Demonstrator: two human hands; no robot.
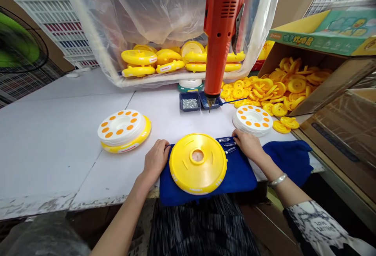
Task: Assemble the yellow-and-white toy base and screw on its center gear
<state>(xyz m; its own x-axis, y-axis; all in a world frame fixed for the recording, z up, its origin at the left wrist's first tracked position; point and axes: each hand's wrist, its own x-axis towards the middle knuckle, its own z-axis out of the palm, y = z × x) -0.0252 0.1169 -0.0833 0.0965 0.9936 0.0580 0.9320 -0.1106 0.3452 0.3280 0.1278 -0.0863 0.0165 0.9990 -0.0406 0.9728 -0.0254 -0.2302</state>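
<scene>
A round yellow plastic disc [180,160] with a hole in its middle lies on a dark blue cloth [241,173] at the table's front edge. My left hand [157,156] is closed on the cloth's far left corner, just left of the disc. At the far right corner, my right hand [248,144] pinches the cloth beside several small batteries [227,145] lying on it. A white disc with orange dots [254,119] stands just beyond my right hand. Another white disc with orange dots [122,126] rests on a yellow base [145,130] to the left.
An orange-red electric screwdriver [219,40] hangs point-down above a dark tray of small screws [190,103]. Loose yellow parts [264,91] spill from a cardboard box [337,71] at right. A plastic-lined bin [117,79] holds yellow discs [139,57]. A fan [20,40] is at left.
</scene>
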